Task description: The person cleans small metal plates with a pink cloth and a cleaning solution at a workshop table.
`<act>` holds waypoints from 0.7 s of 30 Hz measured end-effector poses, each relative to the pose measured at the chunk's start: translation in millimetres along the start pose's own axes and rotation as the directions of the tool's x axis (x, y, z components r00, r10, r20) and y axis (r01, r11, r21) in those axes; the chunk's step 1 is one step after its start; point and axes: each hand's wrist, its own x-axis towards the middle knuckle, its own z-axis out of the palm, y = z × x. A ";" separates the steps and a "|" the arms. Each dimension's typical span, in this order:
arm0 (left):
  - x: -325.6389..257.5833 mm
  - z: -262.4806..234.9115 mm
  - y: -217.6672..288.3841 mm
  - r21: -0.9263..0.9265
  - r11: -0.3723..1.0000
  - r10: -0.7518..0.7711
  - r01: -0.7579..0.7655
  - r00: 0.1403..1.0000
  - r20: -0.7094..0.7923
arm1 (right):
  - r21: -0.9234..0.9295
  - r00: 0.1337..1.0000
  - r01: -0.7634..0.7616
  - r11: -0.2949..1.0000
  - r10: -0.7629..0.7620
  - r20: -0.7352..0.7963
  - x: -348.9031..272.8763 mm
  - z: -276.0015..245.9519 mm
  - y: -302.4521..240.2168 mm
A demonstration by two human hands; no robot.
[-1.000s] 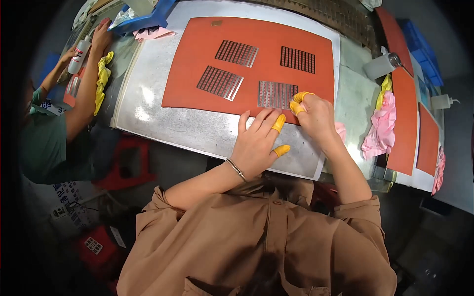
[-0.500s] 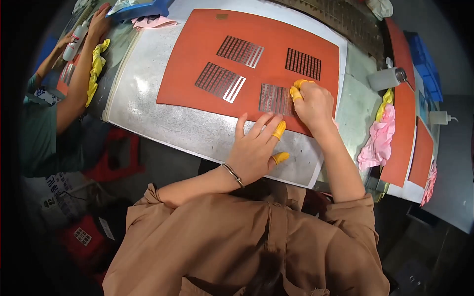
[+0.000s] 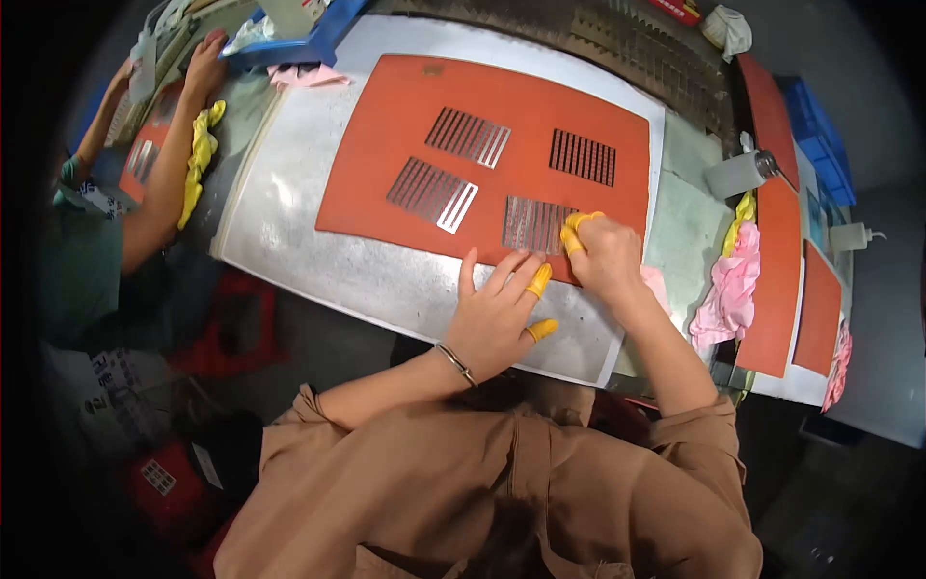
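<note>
An orange rubber mat (image 3: 521, 106) lies on a silvery sheet (image 3: 318, 251) and carries several slotted metal plates. My left hand (image 3: 497, 314) rests flat on the mat's near edge with its fingers spread, holding nothing, and has yellow finger cots on the thumb and forefinger. My right hand (image 3: 603, 256), also in yellow cots, pinches the right edge of the nearest slotted plate (image 3: 531, 224). Further out lie three more plates: one to the left (image 3: 431, 193), one behind it (image 3: 468, 135) and a dark one at the right (image 3: 583, 156).
A co-worker's forearm (image 3: 164, 164) reaches over the bench at far left beside a yellow cloth (image 3: 198, 159). A blue tray (image 3: 289, 39) stands at the back. To the right are a grey bottle (image 3: 738, 174), a pink cloth (image 3: 728, 289) and more orange mats (image 3: 776, 280).
The view has swung a little, so the bench sits differently in the picture. Both hands keep their places, the right one staying at the nearest plate's edge.
</note>
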 end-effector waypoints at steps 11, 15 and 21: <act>2.2 -4.8 4.9 0.043 0.998 0.045 -0.043 0.998 -0.042 | 0.032 0.990 0.139 0.990 -0.140 0.026 25.9 1.3 20.2; -2.8 -3.1 5.0 0.010 1.000 -0.001 0.002 1.000 -0.011 | 0.120 0.964 0.230 0.966 -0.243 0.108 13.4 -3.1 17.7; 1.4 -3.4 6.2 0.097 0.995 0.032 -0.030 0.999 -0.024 | 0.070 0.967 0.232 0.970 -0.238 0.088 34.4 2.2 29.4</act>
